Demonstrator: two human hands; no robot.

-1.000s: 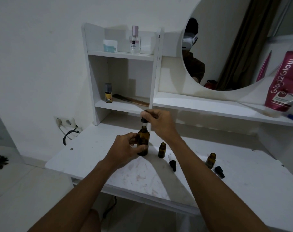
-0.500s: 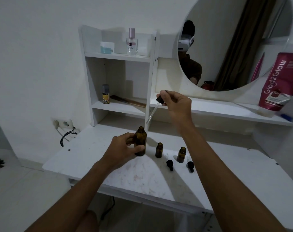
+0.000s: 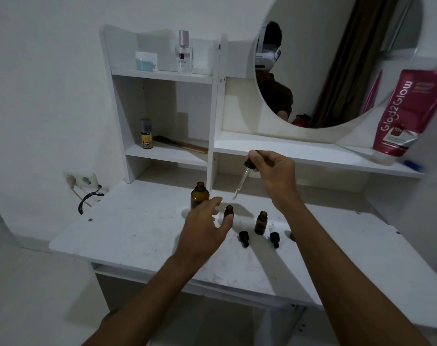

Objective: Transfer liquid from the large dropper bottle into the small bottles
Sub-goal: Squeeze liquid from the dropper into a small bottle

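The large dropper bottle (image 3: pixel 199 193), amber glass with its neck uncapped, stands upright on a white table (image 3: pixel 137 236), near the foot of a white shelf unit (image 3: pixel 217 108). Its dropper (image 3: pixel 242 181) is out and in the air to the bottle's right. The right hand (image 3: pixel 272 168) pinches the black cap between thumb and fingertips, and the glass tube slants down and left. The tube's tip hangs above the nearer small bottle (image 3: pixel 229 211).

The left hand (image 3: pixel 205 228) is spread, with fingers relaxed and gripping nothing. It sits in front of the large bottle's lower half, with the thumb crossing the small bottle's base. Whether it touches either bottle cannot be told.

A second small bottle (image 3: pixel 261 221) stands open to the right. Two small black droppers (image 3: pixel 244 238) (image 3: pixel 274 239) lie on the table just in front of the small bottles. Behind are a round mirror (image 3: pixel 337 58) and a pink tube (image 3: pixel 399 113) on a ledge.
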